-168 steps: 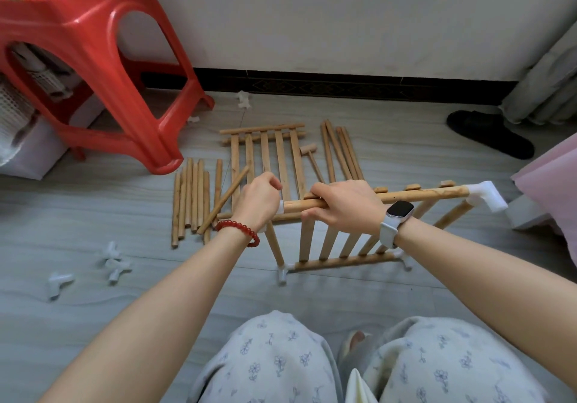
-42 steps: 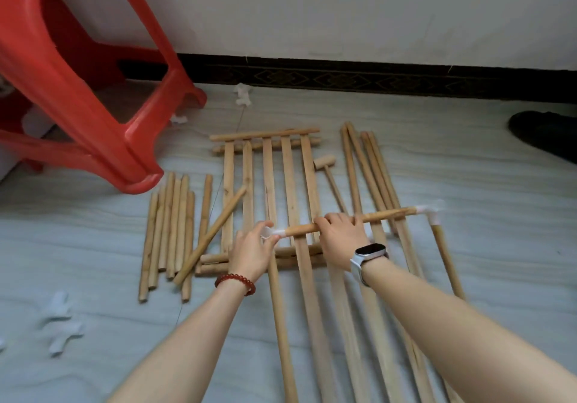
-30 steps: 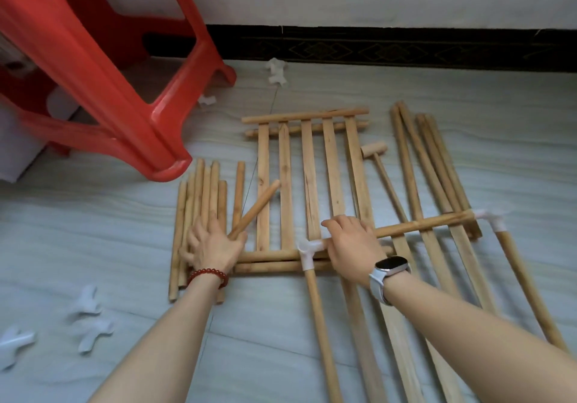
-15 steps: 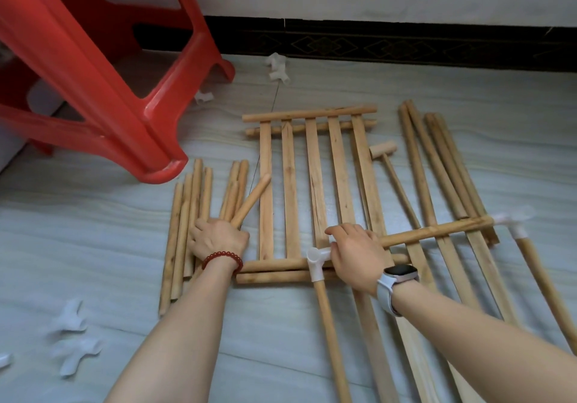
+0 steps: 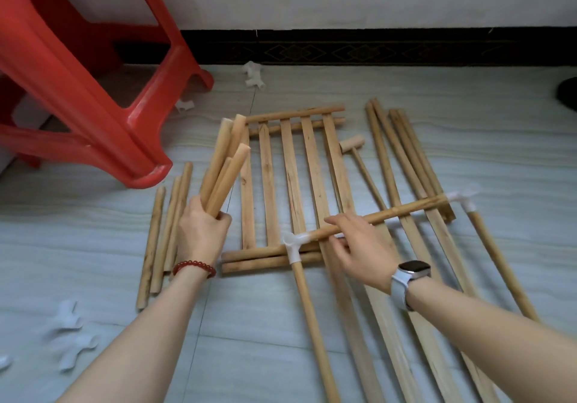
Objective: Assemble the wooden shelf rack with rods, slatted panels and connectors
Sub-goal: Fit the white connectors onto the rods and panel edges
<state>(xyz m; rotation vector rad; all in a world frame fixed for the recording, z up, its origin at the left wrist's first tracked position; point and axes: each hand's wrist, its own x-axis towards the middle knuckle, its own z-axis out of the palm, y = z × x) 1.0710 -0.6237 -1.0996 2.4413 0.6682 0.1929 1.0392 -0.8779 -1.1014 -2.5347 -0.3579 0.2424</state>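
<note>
Several short rods (image 5: 223, 177) bunched in left hand (image 5: 203, 231), fingers curled round lower ends, tops fanned up toward upper middle of frame. Look light, stiff, smooth, so likely to slide out of a loose bunch; best held low & tight, or picked 1 at a time near the middle.

Right hand (image 5: 362, 251) resting on cross rod (image 5: 384, 215) of the half-built frame, centre-right, thumb under, fingers loosely curled over it. Rod plugged into white connector (image 5: 293, 241) at left end, 2nd connector (image 5: 462, 199) at right end. Joints prob. loose, so better lifted by the rod close to a connector, not by a long leg.

Slatted panel (image 5: 293, 181) flat on floor, middle of frame. Small mallet (image 5: 354, 149) beside it. More rods (image 5: 162, 237) on floor lower left, spare connectors (image 5: 70, 337) at bottom left. Red stool (image 5: 78, 90) upper left.
</note>
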